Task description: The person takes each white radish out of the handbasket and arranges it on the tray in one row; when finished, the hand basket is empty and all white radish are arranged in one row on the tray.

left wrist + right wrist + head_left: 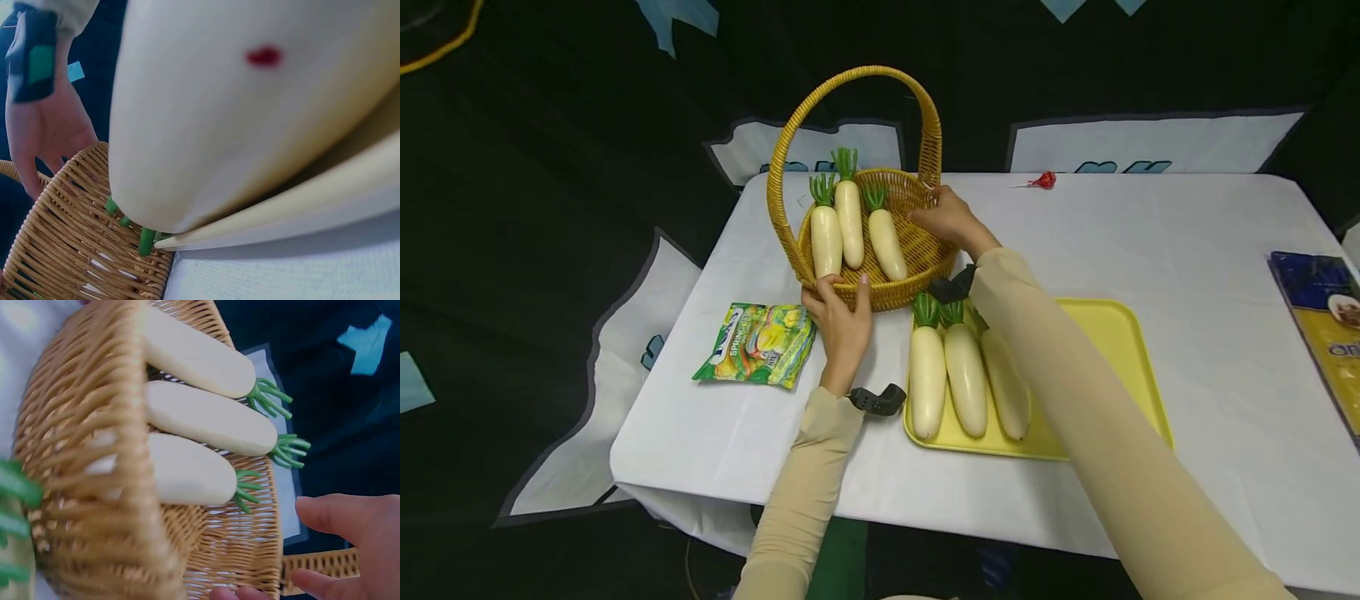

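Note:
A woven wicker basket with a tall arched handle stands at the back left of the table. Inside it lie three white radishes with green tops, seen side by side in the right wrist view too. My left hand grips the basket's front rim, its thumb pointing up over the edge. On the right side my right hand holds the rim beside the foot of the handle, thumb toward the inside. Three more white radishes lie on a yellow tray, partly under my right forearm.
Left of my left hand lies a green and yellow snack packet. A red lollipop is at the back edge, and a blue and yellow package at the far right. The white-covered table ends just before my body.

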The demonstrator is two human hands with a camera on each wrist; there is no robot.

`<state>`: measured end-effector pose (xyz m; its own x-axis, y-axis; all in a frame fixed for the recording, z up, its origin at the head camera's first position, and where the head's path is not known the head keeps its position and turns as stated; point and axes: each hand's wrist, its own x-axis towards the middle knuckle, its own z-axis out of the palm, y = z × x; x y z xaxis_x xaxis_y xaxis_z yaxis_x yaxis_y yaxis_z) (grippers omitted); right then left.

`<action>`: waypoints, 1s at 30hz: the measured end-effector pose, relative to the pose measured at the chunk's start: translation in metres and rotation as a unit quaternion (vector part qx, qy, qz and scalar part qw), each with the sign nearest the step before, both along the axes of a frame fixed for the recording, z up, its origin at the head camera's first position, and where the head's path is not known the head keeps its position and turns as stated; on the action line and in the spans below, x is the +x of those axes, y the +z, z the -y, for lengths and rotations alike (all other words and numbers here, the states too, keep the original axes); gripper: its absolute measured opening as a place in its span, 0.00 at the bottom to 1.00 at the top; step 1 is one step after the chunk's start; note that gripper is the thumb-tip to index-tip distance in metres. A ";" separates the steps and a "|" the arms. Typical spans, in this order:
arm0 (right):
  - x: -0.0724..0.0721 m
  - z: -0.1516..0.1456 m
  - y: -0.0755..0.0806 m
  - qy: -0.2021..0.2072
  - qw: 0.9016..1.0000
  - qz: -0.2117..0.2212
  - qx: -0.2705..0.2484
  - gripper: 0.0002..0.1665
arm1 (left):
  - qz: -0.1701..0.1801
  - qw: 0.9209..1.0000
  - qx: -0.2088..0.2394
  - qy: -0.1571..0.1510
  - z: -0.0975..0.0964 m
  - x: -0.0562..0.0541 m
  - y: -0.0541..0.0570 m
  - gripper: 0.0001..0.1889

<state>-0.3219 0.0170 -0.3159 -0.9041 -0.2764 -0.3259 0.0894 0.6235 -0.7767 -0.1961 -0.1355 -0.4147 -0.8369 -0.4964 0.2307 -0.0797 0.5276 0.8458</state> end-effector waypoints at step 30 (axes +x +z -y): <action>0.004 0.042 -0.032 0.045 0.995 0.034 0.084 0.56 | -0.007 1.000 -0.017 0.008 0.000 0.001 0.000 0.23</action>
